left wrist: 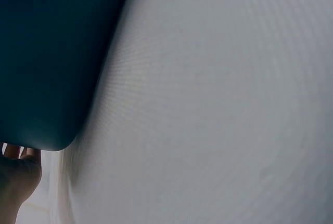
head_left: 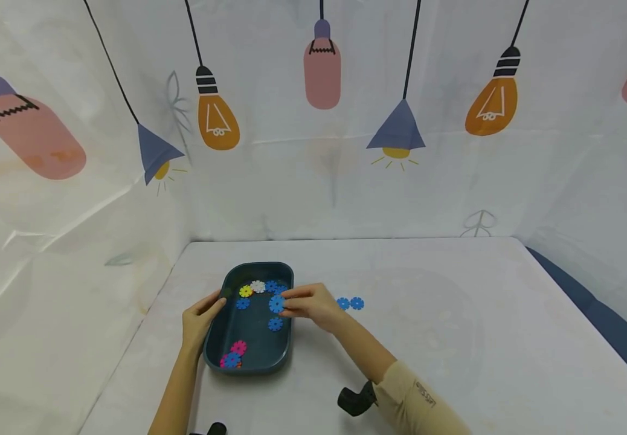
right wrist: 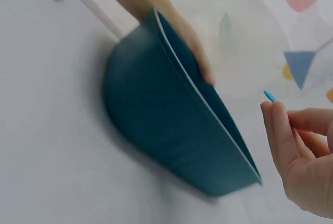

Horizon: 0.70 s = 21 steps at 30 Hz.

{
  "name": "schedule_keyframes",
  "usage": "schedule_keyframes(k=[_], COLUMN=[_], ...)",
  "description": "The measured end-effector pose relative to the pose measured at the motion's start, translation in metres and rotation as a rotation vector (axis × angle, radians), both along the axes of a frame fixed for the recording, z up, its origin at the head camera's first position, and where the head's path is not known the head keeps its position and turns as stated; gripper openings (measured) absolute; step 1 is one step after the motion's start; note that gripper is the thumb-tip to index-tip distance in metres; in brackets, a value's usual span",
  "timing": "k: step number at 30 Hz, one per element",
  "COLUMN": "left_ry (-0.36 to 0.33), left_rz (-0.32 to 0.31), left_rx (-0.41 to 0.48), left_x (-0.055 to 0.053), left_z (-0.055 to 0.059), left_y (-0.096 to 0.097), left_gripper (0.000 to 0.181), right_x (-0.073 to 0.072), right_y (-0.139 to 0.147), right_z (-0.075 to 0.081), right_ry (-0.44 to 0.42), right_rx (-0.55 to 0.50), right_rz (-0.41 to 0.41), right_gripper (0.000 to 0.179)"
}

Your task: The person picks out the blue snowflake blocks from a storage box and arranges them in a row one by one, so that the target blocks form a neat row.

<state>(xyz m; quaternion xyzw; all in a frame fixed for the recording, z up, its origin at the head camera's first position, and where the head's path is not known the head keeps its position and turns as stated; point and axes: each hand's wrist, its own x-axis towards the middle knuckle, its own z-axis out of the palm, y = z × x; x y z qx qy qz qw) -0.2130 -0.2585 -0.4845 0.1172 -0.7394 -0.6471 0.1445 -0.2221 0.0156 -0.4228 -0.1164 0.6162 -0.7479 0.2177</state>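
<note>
A dark teal plastic tray [head_left: 248, 326] with high walls stands on the white table. My left hand [head_left: 199, 319] holds its left wall, thumb over the rim; in the left wrist view the tray's outer side [left wrist: 47, 63] fills the upper left. Above the tray's right edge my right hand [head_left: 313, 306] pinches a blue flower-shaped plastic disc [head_left: 276, 303], seen edge-on as a thin blue sliver [right wrist: 269, 96] past the fingertips in the right wrist view. Inside the tray lie more such discs: blue [head_left: 243, 304], yellow [head_left: 245, 291], white [head_left: 257, 286] and pink [head_left: 239, 347].
Two blue flower-shaped discs [head_left: 350, 303] lie side by side on the table [head_left: 427, 338], just right of my right hand. A black device [head_left: 357, 400] sits at my right wrist. White sheeting [head_left: 292, 181] printed with lamps hangs behind and beside the table.
</note>
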Motion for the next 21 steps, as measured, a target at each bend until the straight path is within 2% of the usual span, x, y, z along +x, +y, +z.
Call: schedule_keyframes(k=[5,10,15,21], left_ry=[-0.002,0.000,0.008,0.003], left_rz=[0.002,0.008,0.008,0.008], left_rx=[-0.002,-0.004,-0.008,0.009], left_x=[-0.001,0.000,0.000,0.001], left_z=[0.001,0.001,0.002,0.001], left_y=[0.000,-0.001,-0.001,0.000], left_gripper=[0.046,0.044,0.046,0.045], right_x=[-0.004,-0.009,-0.012,-0.015], right_y=[0.047,0.094,0.138,0.177], right_z=[-0.007,-0.015,-0.023,-0.035], right_ry=[0.034,0.021,0.021,-0.022], right_rx=[0.015,0.046,0.119,0.181], right_rz=[-0.054,-0.138,-0.215,-0.330], right_gripper=[0.031,0.032,0.034,0.036])
